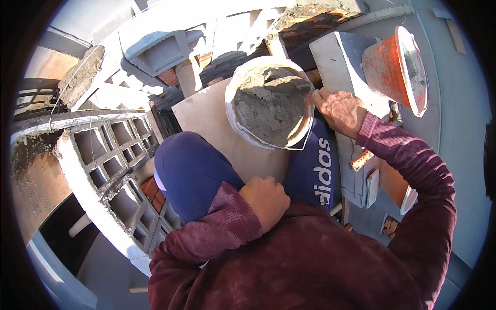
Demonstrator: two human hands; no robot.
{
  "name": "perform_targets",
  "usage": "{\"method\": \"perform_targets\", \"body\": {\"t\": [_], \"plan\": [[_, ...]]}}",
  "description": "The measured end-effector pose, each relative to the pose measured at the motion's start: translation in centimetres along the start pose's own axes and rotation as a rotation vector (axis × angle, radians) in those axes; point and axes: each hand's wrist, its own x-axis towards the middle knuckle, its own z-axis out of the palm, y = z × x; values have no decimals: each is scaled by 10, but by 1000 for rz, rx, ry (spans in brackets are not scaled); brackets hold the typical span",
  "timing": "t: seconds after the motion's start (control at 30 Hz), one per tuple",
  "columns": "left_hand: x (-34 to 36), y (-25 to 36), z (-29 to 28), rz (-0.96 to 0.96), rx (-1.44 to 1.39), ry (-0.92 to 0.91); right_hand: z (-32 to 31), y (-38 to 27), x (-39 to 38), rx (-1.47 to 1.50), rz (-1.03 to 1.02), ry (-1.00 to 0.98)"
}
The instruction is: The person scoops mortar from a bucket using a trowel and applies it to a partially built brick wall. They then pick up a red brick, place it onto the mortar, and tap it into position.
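In the head view, the right hand (339,112) has its fingers bent narrow and closed on the near rim of a white bucket (248,68), which lies just left of those fingertips, filled with grey mortar (271,109) and standing on a pale board (202,109). An orange bucket (381,66) tips sideways beyond the same fingers, up and to their right. The left hand (265,202) rests at the lap, its fingers folded into a loose fist whose inside is hidden, with pierced concrete blocks (76,178) well apart to their left.
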Motion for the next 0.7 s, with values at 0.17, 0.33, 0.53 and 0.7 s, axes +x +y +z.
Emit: {"method": "perform_targets", "body": {"t": [0.17,0.33,0.53,0.7], "plan": [[35,57,-7,-26,240,-169,5,-15,-48,105,6,-14],[89,72,-3,120,216,-410,16,5,-62,408,-25,-46],[122,36,29,270,141,-396,14,7,-42,471,-258,6],[137,41,37,235,164,-406,10,16,-70,482,91,-57]]}}
